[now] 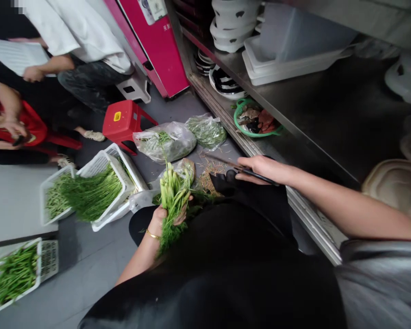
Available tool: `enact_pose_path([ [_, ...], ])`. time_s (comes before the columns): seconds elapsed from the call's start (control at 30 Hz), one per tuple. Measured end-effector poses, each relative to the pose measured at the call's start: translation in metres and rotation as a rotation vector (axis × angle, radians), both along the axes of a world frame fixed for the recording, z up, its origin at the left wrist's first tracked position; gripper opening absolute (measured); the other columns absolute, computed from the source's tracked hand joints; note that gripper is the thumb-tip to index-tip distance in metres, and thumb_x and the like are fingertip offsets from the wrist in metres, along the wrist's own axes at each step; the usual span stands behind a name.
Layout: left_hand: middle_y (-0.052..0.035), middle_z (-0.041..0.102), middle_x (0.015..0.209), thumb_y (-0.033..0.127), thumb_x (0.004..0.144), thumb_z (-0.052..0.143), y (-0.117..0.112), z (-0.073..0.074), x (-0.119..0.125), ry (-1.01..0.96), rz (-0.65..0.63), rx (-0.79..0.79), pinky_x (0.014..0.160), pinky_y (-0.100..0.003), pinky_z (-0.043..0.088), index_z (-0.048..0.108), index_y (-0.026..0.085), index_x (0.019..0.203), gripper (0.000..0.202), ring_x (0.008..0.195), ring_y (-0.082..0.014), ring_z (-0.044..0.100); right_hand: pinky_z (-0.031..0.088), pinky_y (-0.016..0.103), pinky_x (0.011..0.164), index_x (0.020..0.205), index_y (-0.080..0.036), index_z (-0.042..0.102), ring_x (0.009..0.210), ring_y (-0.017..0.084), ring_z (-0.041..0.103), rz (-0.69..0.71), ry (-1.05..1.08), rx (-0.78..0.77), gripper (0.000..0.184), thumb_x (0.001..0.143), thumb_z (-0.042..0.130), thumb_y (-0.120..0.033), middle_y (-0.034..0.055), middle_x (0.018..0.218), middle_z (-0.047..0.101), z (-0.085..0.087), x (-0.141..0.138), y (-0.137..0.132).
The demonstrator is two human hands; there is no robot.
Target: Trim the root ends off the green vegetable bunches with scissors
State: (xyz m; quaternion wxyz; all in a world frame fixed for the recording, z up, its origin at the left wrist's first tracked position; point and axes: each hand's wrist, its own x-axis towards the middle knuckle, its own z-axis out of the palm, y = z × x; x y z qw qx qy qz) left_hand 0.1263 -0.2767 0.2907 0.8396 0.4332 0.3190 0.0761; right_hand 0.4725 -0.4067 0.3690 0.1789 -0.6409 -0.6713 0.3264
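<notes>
Here's my left hand (157, 219), fingers wrapped around a bunch of feathery herbs (173, 187), pale stems up, just off centre at eight o'clock. My right hand (256, 165), at three, is curled tight on a black-handled knife (260, 176), the blade pointing back toward the middle, well apart from the bunch. Between them, brown scraps (207, 178) litter the grey floor (99, 269), which runs to faint tile lines around seven. At ten, a red plastic stool (119, 119) stands near a clear bag of greens (166, 142); a smaller bag (205, 131) sits at twelve. Toward nine, a white perforated crate (126, 185) brims with feathery fronds; another white crate (50, 260), at eight, holds green stalks. Eleven o'clock: a magenta cabinet (157, 50), and seated co-workers beyond it at ten. Over to two, a steel shelf (311, 96) carries white tubs, a green basket (239, 112) tucked beneath.
</notes>
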Motion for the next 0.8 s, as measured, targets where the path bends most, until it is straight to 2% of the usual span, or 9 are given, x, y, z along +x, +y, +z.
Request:
enact_pose_path([
  [0.1, 0.0012, 0.055, 0.051, 0.056, 0.051, 0.068, 0.005, 0.009, 0.009, -0.11, 0.105, -0.078, 0.037, -0.022, 0.031, 0.063, 0.018, 0.109, 0.07, 0.039, -0.0091, 0.041, 0.04, 0.025, 0.057, 0.087, -0.021, 0.048, 0.057, 0.015, 0.058, -0.224, 0.224, -0.031, 0.025, 0.087, 0.044, -0.046, -0.0003, 0.067, 0.061, -0.013, -0.024, 0.003],
  [0.17, -0.0021, 0.062, 0.061, 0.047, 0.054, 0.069, 0.008, 0.017, 0.015, -0.14, 0.217, -0.072, 0.043, -0.023, 0.04, 0.064, 0.015, 0.102, 0.058, 0.048, -0.0121, 0.052, 0.044, 0.027, 0.063, 0.092, -0.021, 0.048, 0.064, 0.017, 0.062, -0.245, 0.275, 0.013, 0.022, 0.087, 0.044, -0.042, 0.0012, 0.074, 0.064, -0.018, -0.046, 0.012],
  [0.23, -0.0059, 0.067, 0.069, 0.036, 0.057, 0.07, 0.009, 0.024, 0.019, -0.096, 0.314, -0.029, 0.051, -0.027, 0.048, 0.064, 0.013, 0.091, 0.041, 0.055, -0.0159, 0.06, 0.046, 0.029, 0.069, 0.095, -0.022, 0.049, 0.071, 0.019, 0.063, -0.23, 0.228, 0.113, 0.019, 0.085, 0.047, -0.038, 0.003, 0.08, 0.065, -0.013, -0.069, 0.026],
  [0.33, -0.0043, 0.069, 0.067, 0.02, 0.057, 0.073, 0.006, 0.032, 0.02, -0.014, 0.427, 0.056, 0.053, -0.03, 0.052, 0.064, 0.013, 0.084, 0.03, 0.052, -0.0172, 0.062, 0.045, 0.031, 0.073, 0.101, -0.021, 0.049, 0.079, 0.022, 0.063, -0.237, 0.12, 0.264, 0.024, 0.084, 0.05, -0.037, 0.0062, 0.086, 0.066, 0.013, -0.094, 0.059],
  [0.43, -0.0032, 0.07, 0.067, 0.015, 0.054, 0.078, -0.002, 0.034, 0.019, 0.01, 0.439, 0.109, 0.055, -0.032, 0.054, 0.066, 0.013, 0.086, 0.034, 0.052, -0.0188, 0.063, 0.044, 0.032, 0.072, 0.101, -0.019, 0.051, 0.084, 0.024, 0.061, -0.224, 0.069, 0.372, 0.034, 0.079, 0.057, -0.044, 0.0086, 0.089, 0.065, 0.04, -0.107, 0.106],
  [0.5, -0.0054, 0.072, 0.074, 0.014, 0.053, 0.079, -0.007, 0.034, 0.018, 0.005, 0.422, 0.134, 0.063, -0.036, 0.056, 0.067, 0.012, 0.088, 0.037, 0.061, -0.0219, 0.067, 0.043, 0.03, 0.069, 0.091, -0.018, 0.054, 0.081, 0.023, 0.06, -0.178, 0.079, 0.337, 0.033, 0.073, 0.062, -0.045, 0.0065, 0.084, 0.064, 0.049, -0.115, 0.141],
  [0.6, -0.0086, 0.074, 0.085, 0.014, 0.053, 0.079, -0.01, 0.033, 0.014, -0.02, 0.413, 0.142, 0.072, -0.039, 0.056, 0.067, 0.012, 0.091, 0.04, 0.075, -0.0265, 0.07, 0.039, 0.026, 0.062, 0.072, -0.018, 0.054, 0.07, 0.016, 0.055, -0.073, 0.15, 0.214, 0.024, 0.067, 0.065, -0.038, -0.0004, 0.07, 0.059, 0.051, -0.13, 0.182],
  [0.7, -0.0095, 0.074, 0.086, 0.015, 0.052, 0.078, -0.006, 0.029, 0.004, -0.057, 0.421, 0.085, 0.072, -0.039, 0.057, 0.067, 0.012, 0.091, 0.04, 0.077, -0.028, 0.07, 0.036, 0.023, 0.058, 0.067, -0.017, 0.051, 0.063, 0.012, 0.05, -0.045, 0.19, 0.261, 0.019, 0.063, 0.063, -0.031, -0.0042, 0.064, 0.054, 0.052, -0.148, 0.201],
  [0.8, -0.0097, 0.074, 0.08, 0.015, 0.053, 0.073, 0.008, 0.019, -0.011, -0.126, 0.451, -0.054, 0.072, -0.04, 0.057, 0.067, 0.011, 0.091, 0.038, 0.075, -0.0283, 0.071, 0.036, 0.024, 0.057, 0.067, -0.018, 0.048, 0.061, 0.013, 0.049, -0.071, 0.172, 0.353, 0.02, 0.063, 0.063, -0.03, -0.0046, 0.061, 0.052, 0.06, -0.163, 0.207],
])
